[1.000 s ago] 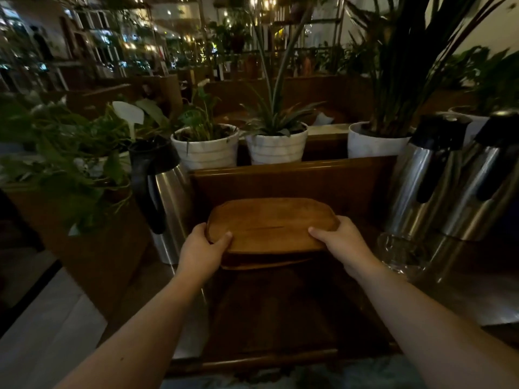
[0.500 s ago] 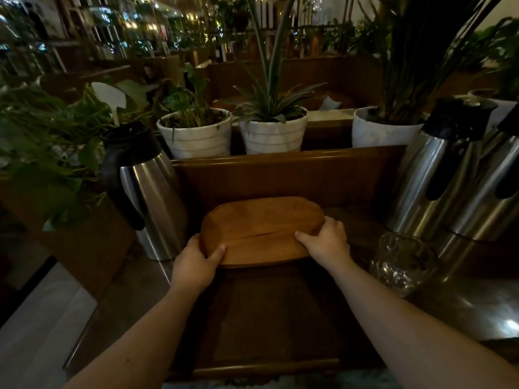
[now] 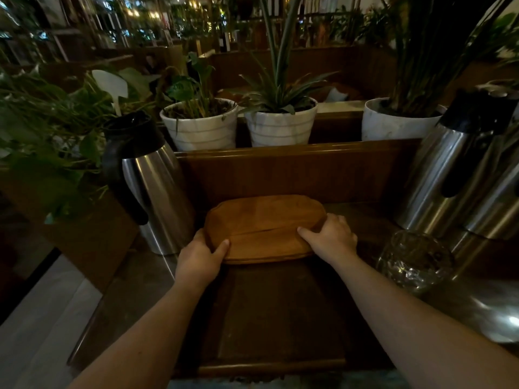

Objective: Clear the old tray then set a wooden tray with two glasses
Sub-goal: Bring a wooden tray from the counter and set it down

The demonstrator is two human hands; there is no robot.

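Observation:
An oval wooden tray [image 3: 262,221] lies at the back of a dark rectangular tray [image 3: 269,366], against a wooden back panel. My left hand [image 3: 200,261] grips the oval tray's near-left edge, thumb on top. On its right edge sits my right hand [image 3: 330,240], fingers curled over the rim. The oval tray looks flat and carries nothing. A clear patterned glass [image 3: 414,261] stands on the counter to the right of my right arm.
A steel thermos jug [image 3: 151,186] with a black handle stands left of the tray. Two steel jugs [image 3: 449,175] stand at the right. White plant pots [image 3: 200,126] line the ledge behind the wooden panel [image 3: 295,169]. Leafy plants crowd the left.
The oval tray has come down from a raised tilt and now rests low on the dark tray. Both hands kept their hold. The camera has moved closer and lower.

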